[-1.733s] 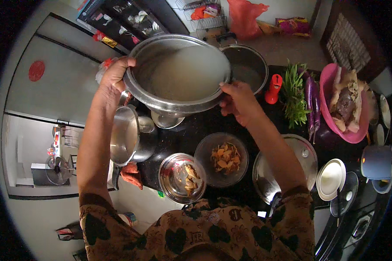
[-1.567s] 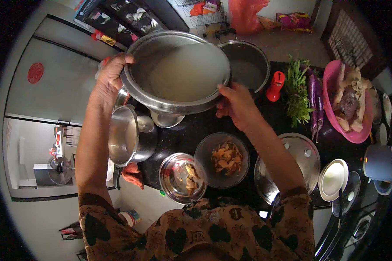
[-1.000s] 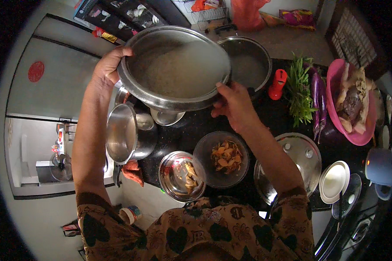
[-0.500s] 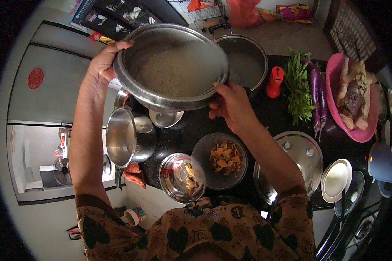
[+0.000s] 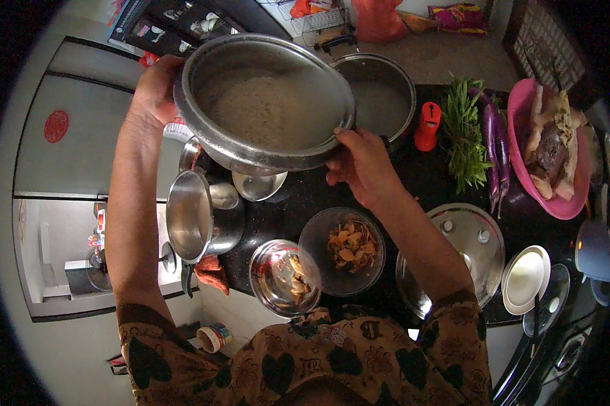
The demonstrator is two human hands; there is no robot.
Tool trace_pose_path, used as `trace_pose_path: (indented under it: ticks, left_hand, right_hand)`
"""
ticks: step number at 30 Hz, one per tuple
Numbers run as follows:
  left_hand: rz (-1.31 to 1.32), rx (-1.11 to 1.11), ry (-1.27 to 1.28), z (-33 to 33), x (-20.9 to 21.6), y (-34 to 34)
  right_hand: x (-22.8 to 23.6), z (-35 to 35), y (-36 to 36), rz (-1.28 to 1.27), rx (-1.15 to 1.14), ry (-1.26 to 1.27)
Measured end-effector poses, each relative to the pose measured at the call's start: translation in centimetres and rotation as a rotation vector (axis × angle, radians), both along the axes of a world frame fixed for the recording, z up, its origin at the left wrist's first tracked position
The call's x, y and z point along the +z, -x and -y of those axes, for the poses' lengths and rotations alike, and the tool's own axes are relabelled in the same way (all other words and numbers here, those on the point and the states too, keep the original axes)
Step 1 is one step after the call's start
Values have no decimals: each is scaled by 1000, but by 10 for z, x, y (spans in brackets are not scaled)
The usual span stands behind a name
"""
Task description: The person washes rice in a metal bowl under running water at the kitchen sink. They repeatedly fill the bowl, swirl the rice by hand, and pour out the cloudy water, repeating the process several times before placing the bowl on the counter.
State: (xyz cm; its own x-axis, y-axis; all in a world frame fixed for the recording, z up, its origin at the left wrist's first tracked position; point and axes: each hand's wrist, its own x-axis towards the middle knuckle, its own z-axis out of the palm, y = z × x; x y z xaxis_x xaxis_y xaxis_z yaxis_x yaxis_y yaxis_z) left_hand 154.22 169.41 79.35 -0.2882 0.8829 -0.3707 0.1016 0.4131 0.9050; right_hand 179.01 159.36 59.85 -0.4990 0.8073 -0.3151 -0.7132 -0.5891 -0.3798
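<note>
Both my hands hold a large grey metal pot up over the counter, tilted down toward the right. Inside it lie pale grains that look like rice, with cloudy water toward the right side. My left hand grips the rim at the left, its fingers partly hidden behind the pot. At the lower right rim, my right hand has its thumb on top and its fingers below. Just right of the tilted rim stands a second deep pot, with cloudy liquid in it.
Steel pot stands at left. Nearer are a steel bowl and a clear bowl of dried brown slices. Lid, red tool, green leaves, eggplants, a pink basin of meat and white bowls stand right.
The held pot has shifted very slightly left and up, and my left hand with it. More of the pale grains shows through the water.
</note>
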Motion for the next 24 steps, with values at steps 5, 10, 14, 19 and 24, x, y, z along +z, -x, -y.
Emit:
trace_pose_path:
  ticks: [5, 10, 14, 19, 24]
  left_hand:
    - [-47, -14, -11, 0, 4, -3]
    - [-43, -82, -12, -2, 8, -5]
    - [-37, -122, 2, -6, 15, -5]
    - [-71, -140, -19, -5, 17, -14]
    - [-115, -123, -74, -5, 16, -20]
  right_hand:
    - [-3, 0, 1, -28, 3, -1]
    - [0, 0, 0, -34, 1, 11]
    - [-2, -1, -1, -55, 9, 13]
    - [-1, 0, -1, -72, 4, 9]
    - [-3, 0, -2, -96, 7, 14]
